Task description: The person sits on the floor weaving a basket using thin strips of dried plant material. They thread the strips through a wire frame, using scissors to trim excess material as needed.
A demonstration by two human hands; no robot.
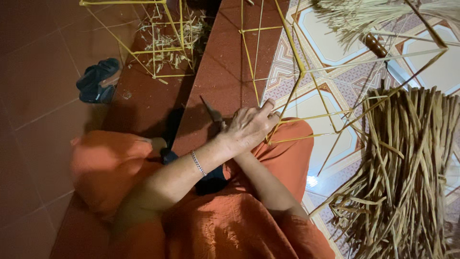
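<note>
With the left hand (249, 125) closed around the yellow straw frame (297, 72) at a joint above the lap, keep that pinch steady and the struts unbent — the right hand's grip, hidden beneath the left forearm, I cannot tell — dried straw pile (407, 168) lies beside.

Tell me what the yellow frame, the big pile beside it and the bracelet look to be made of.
Yellow frame: thin straight sticks, probably split bamboo or straw, matte.
Pile: dried flat plant strips, tan and curling, perhaps reed or palm leaf.
Bracelet: small shiny silvery links, likely metal.
</note>
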